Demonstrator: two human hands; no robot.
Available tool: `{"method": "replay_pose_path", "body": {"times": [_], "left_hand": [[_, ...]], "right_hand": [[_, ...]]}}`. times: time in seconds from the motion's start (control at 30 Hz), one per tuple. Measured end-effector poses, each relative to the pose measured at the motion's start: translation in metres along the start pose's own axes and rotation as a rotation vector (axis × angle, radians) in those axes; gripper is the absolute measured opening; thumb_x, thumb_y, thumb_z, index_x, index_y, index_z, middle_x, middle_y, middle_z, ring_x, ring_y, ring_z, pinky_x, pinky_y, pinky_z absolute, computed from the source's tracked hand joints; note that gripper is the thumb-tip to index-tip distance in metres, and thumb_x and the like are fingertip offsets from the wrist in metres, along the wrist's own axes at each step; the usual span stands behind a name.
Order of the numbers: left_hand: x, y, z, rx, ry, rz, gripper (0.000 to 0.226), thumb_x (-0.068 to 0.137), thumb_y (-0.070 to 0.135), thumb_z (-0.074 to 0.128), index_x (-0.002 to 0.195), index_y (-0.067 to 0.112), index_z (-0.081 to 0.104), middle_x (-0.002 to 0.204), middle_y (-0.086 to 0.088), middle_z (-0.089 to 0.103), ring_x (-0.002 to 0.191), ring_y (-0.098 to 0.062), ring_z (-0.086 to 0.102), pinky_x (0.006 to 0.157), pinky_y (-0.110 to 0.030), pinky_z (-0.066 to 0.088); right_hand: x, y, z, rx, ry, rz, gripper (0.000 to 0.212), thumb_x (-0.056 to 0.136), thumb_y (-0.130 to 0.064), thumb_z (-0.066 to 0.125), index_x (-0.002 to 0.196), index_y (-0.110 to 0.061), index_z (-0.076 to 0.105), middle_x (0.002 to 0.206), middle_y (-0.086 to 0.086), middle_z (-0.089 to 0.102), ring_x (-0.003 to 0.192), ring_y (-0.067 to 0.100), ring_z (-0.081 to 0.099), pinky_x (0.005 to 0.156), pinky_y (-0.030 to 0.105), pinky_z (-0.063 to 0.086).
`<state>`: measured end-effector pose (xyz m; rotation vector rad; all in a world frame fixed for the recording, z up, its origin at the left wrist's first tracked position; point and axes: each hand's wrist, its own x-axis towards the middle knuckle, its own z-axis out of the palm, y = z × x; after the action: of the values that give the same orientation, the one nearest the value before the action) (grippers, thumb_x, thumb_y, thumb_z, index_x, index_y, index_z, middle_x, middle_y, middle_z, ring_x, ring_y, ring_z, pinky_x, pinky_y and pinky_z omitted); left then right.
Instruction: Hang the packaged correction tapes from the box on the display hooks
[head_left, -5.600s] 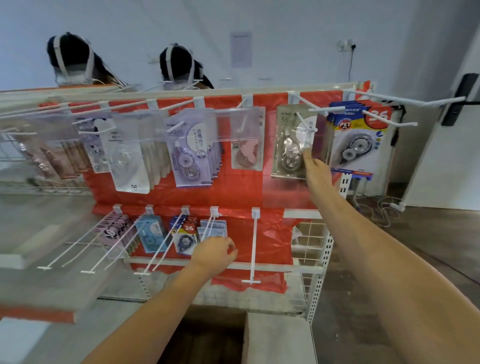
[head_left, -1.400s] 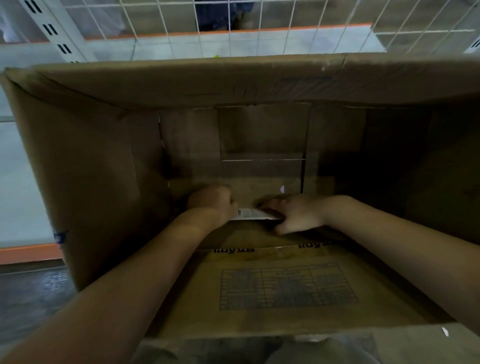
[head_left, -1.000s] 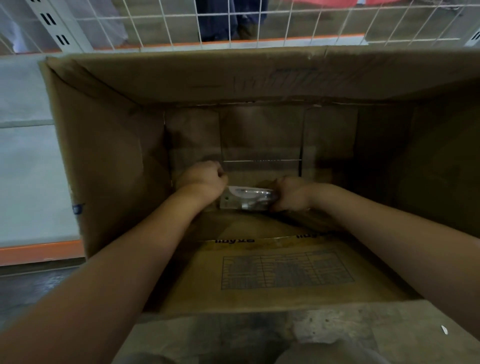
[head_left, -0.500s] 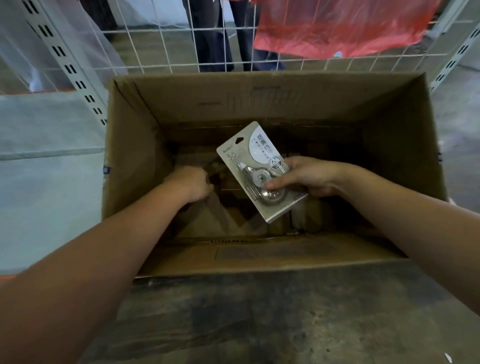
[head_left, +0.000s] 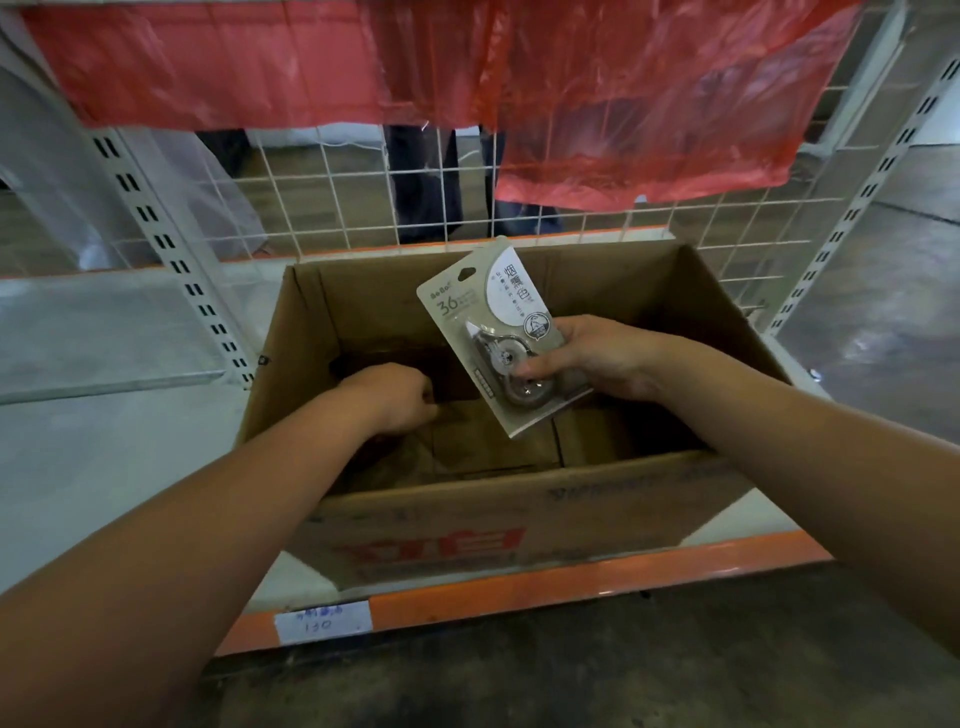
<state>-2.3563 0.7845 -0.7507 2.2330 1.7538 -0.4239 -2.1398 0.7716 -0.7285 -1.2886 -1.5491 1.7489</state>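
The pack (head_left: 493, 338) is sitting in the air just above the opening of the box (head_left: 519, 530), a little toward the box's far wall, tilted so that its top corner is leaning left. It is a flat card with a clear blister holding one correction tape, and a small hang hole is showing near the top edge. The right hand (head_left: 592, 358) is grasping it from the right side, with the thumb on the blister and the other fingers behind the card.

The left hand (head_left: 395, 397) is hanging lower, inside the box near its left wall. Its fingers are curled into a loose fist, and nothing is showing in it; whether something small is hidden under the fingers, I cannot tell.

The box is standing on a low shelf with an orange edge (head_left: 571, 582). Behind the box a white wire grid (head_left: 363, 192) is rising, and red plastic sheets (head_left: 623, 104) are hanging over the upper part of it. No hooks are showing here, so they must be higher than this view.

In my judgement the pack is now being taken out and must be carried up to a hook. The grip is covering only the lower half, and the blister is smooth, so the pack could be slipping or turning on the way. The hang hole is small; if the card is arriving tilted like now, the hook could be missing it or tearing the card.
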Motion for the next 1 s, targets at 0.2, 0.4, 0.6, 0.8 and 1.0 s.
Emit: {"method": "replay_pose_path", "body": {"times": [0.2,0.4,0.6,0.8,1.0], "left_hand": [[0.014,-0.002,-0.007,-0.048,0.064,0.053,0.033,0.096,0.036,0.047,0.119,0.014,0.059,0.115,-0.007,0.061,0.100,-0.021,0.055,0.077,-0.029,0.040],[0.008,-0.013,-0.015,-0.150,0.088,0.046,0.028,0.098,0.032,0.043,0.113,0.015,0.060,0.111,-0.006,0.062,0.098,-0.021,0.056,0.074,-0.030,0.039],[-0.046,-0.031,-0.043,-0.146,0.218,-0.021,0.025,0.098,0.030,0.042,0.111,0.020,0.061,0.096,-0.001,0.061,0.082,-0.015,0.050,0.068,-0.029,0.035],[-0.115,-0.028,-0.096,0.096,0.267,0.048,0.025,0.098,0.025,0.040,0.106,0.017,0.062,0.090,-0.006,0.059,0.083,-0.024,0.056,0.063,-0.032,0.039],[-0.184,-0.006,-0.139,0.051,0.240,0.044,0.030,0.099,0.028,0.037,0.110,0.017,0.062,0.091,-0.006,0.060,0.081,-0.023,0.054,0.064,-0.034,0.043]], "right_hand": [[0.011,-0.013,-0.001,-0.003,0.020,-0.013,0.030,0.082,-0.004,0.066,0.110,-0.012,0.062,0.109,0.007,0.070,0.102,0.023,0.067,0.089,0.032,0.054],[0.024,-0.029,0.014,0.141,0.109,-0.020,0.025,0.079,-0.009,0.069,0.101,-0.017,0.064,0.101,0.003,0.072,0.096,0.019,0.069,0.083,0.029,0.055],[0.003,-0.061,0.046,0.328,0.200,0.025,0.028,0.082,-0.009,0.068,0.109,-0.011,0.062,0.102,0.006,0.071,0.089,0.016,0.070,0.073,0.025,0.057],[-0.050,-0.104,0.080,0.494,0.246,0.105,0.036,0.083,-0.004,0.066,0.119,-0.005,0.059,0.112,0.013,0.068,0.099,0.025,0.068,0.082,0.032,0.057],[-0.117,-0.144,0.115,0.634,0.334,0.151,0.028,0.080,-0.002,0.069,0.106,-0.008,0.062,0.106,0.012,0.069,0.096,0.026,0.068,0.088,0.038,0.055]]}}
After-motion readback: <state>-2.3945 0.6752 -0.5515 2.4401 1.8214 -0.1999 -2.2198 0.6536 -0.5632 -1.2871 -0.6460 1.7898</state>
